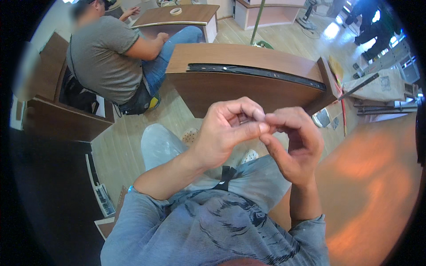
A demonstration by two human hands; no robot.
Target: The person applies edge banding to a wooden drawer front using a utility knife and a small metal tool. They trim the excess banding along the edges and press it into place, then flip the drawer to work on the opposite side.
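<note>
Both of my hands are raised in front of me, fingertips meeting at the middle of the view. My left hand (222,135) pinches thumb against index finger. Close against it, my right hand (299,144) has its thumb and fingers curled inward in a pinch. Whatever lies between the fingertips is too small or hidden to make out. Just beyond my hands stands a brown wooden drawer (213,91), on its side. A black metal drawer slide (262,74) runs along its upper edge, and neither hand is touching it.
A co-worker in a grey shirt (106,57) sits at the far left beside another wooden piece (191,14) bearing a tape roll (176,11). To my right lies a large brown panel (377,173). A broom (336,68) and a sack (377,84) are at the right back.
</note>
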